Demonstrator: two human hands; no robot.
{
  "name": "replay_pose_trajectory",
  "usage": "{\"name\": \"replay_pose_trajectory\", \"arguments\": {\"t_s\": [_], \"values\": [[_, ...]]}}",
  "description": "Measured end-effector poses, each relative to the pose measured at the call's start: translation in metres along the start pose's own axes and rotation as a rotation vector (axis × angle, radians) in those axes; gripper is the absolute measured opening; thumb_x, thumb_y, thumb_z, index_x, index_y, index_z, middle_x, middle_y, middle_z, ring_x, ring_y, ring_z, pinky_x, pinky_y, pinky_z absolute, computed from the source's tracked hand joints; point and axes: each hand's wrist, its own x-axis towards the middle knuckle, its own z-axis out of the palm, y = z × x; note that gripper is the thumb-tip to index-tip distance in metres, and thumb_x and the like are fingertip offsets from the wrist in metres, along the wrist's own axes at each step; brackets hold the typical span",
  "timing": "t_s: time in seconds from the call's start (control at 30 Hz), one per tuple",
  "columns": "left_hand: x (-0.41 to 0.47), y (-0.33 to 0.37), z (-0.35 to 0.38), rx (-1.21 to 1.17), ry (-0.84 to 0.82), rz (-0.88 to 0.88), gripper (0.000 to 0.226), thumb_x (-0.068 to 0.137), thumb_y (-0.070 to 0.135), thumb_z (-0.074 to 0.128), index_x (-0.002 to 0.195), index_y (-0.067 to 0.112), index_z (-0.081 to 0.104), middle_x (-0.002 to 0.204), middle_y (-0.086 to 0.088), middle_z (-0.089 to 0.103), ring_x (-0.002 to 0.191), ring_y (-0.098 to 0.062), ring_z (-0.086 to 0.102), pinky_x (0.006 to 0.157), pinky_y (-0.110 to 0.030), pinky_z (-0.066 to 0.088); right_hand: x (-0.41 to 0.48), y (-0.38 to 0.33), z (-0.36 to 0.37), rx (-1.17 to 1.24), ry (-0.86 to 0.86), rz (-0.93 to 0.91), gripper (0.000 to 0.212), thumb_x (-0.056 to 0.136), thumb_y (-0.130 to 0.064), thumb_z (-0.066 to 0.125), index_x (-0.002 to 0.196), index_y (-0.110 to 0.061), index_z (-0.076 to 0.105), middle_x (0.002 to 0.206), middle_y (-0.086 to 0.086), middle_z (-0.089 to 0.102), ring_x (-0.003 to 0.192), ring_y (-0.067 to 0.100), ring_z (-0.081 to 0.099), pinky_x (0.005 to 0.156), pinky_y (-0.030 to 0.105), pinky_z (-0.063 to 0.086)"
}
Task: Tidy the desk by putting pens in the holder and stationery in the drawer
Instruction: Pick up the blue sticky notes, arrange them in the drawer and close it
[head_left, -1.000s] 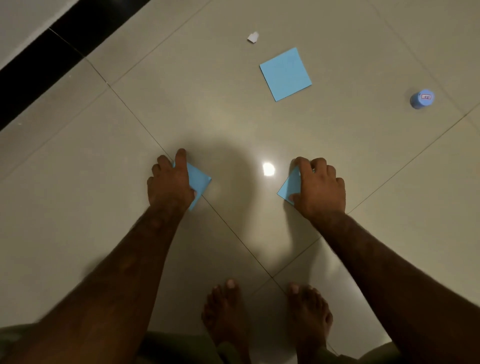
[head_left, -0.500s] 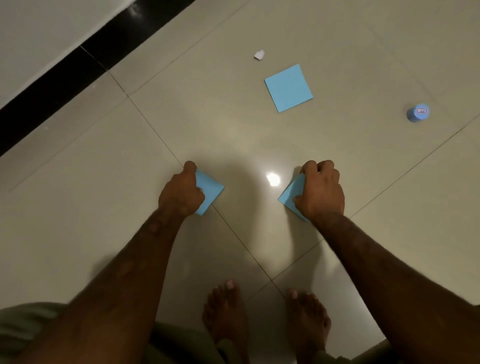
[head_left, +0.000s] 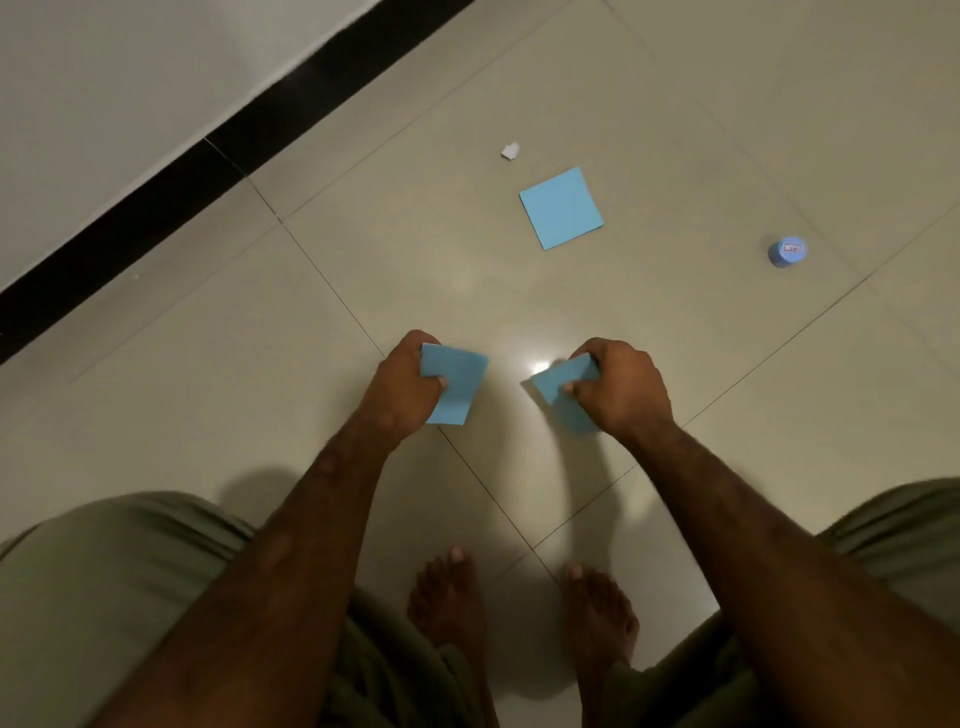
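My left hand (head_left: 402, 387) grips a square of light blue paper (head_left: 457, 379), lifted off the tiled floor. Level with it, my right hand (head_left: 621, 389) pinches a second light blue paper (head_left: 558, 387) between thumb and fingers. A third blue paper square (head_left: 561, 208) lies flat on the floor further ahead. To its right a small blue cylindrical object with a label on top (head_left: 787, 252) stands on the tiles. No desk, pen holder or drawer is in view.
A small white scrap (head_left: 510, 150) lies beyond the flat square. A black skirting strip (head_left: 218, 156) and white wall run diagonally at upper left. My bare feet (head_left: 519, 608) and olive-clad knees fill the bottom of the view.
Both hands were pressed on papers lying on the floor; now each has lifted its paper clear of the tiles. My view has risen and pulled back, bringing my knees into sight.
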Motion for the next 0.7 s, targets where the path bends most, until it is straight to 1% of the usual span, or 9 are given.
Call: {"name": "replay_pose_trajectory", "arguments": {"t_s": [0.07,0.17,0.27,0.3,0.37,0.47,0.57,0.63,0.7], "values": [[-0.008,0.009,-0.003,-0.051,0.004,0.02,0.03,0.087,0.001,0.062,0.112,0.018,0.058,0.107,-0.005,0.061,0.098,-0.027,0.06,0.078,-0.041,0.054,-0.005,-0.011,-0.013,0.1,0.017,0.002,0.023,0.083,-0.026,0.077,0.103,-0.022,0.066,0.098,-0.003,0.066,0.09,0.021,0.062,0.074,0.033,0.05],[-0.027,0.029,-0.014,-0.124,0.019,0.017,0.03,0.086,-0.002,0.061,0.11,0.016,0.061,0.099,-0.001,0.062,0.093,-0.023,0.06,0.082,-0.043,0.055,-0.023,-0.032,-0.039,0.323,-0.009,-0.005,0.019,0.08,-0.024,0.08,0.093,-0.024,0.066,0.091,-0.005,0.07,0.083,0.019,0.066,0.071,0.034,0.055],[-0.068,0.062,-0.034,-0.254,0.018,-0.022,0.029,0.087,-0.006,0.06,0.104,0.016,0.062,0.094,0.001,0.063,0.089,-0.02,0.061,0.078,-0.042,0.056,-0.06,-0.061,-0.077,0.589,-0.096,0.036,0.021,0.08,-0.015,0.082,0.094,-0.016,0.067,0.089,0.0,0.072,0.076,0.015,0.067,0.055,0.026,0.053],[-0.086,0.075,-0.042,-0.298,0.013,-0.039,0.028,0.087,-0.006,0.06,0.104,0.016,0.061,0.095,-0.001,0.063,0.09,-0.02,0.061,0.074,-0.04,0.056,-0.076,-0.071,-0.091,0.666,-0.118,0.047,0.022,0.08,-0.011,0.082,0.096,-0.012,0.067,0.089,0.002,0.072,0.074,0.015,0.068,0.052,0.025,0.052],[-0.122,0.101,-0.061,-0.387,0.006,-0.063,0.028,0.088,-0.005,0.063,0.104,0.018,0.062,0.1,-0.004,0.064,0.093,-0.023,0.062,0.07,-0.036,0.056,-0.107,-0.093,-0.121,0.781,-0.148,0.06,0.024,0.08,-0.006,0.083,0.098,-0.006,0.067,0.088,0.007,0.074,0.074,0.017,0.071,0.052,0.025,0.052],[-0.176,0.136,-0.09,-0.517,-0.013,-0.102,0.028,0.088,-0.002,0.067,0.106,0.018,0.064,0.106,-0.009,0.066,0.101,-0.03,0.065,0.073,-0.042,0.059,-0.147,-0.127,-0.157,0.823,-0.207,0.049,0.026,0.079,-0.005,0.083,0.099,-0.003,0.067,0.087,0.008,0.076,0.075,0.018,0.073,0.056,0.028,0.055],[-0.232,0.17,-0.124,-0.653,-0.001,-0.103,0.032,0.088,-0.001,0.068,0.116,0.011,0.061,0.115,-0.018,0.066,0.105,-0.036,0.066,0.077,-0.054,0.06,-0.188,-0.162,-0.19,0.8,-0.242,0.01,0.024,0.079,-0.006,0.083,0.096,-0.005,0.067,0.085,0.006,0.075,0.075,0.017,0.073,0.058,0.028,0.054],[-0.274,0.19,-0.151,-0.717,0.034,-0.088,0.032,0.088,-0.001,0.068,0.118,0.009,0.06,0.115,-0.019,0.065,0.102,-0.035,0.066,0.076,-0.056,0.06,-0.218,-0.191,-0.213,0.782,-0.264,-0.015,0.026,0.08,-0.007,0.083,0.099,-0.004,0.067,0.088,0.007,0.076,0.077,0.016,0.073,0.058,0.027,0.054],[-0.32,0.209,-0.178,-0.775,0.065,-0.094,0.033,0.085,0.001,0.071,0.114,0.012,0.061,0.11,-0.015,0.066,0.097,-0.033,0.066,0.075,-0.056,0.059,-0.251,-0.219,-0.237,0.734,-0.306,-0.035,0.027,0.08,-0.01,0.083,0.102,-0.006,0.067,0.093,0.008,0.077,0.08,0.018,0.073,0.061,0.029,0.056]]}}
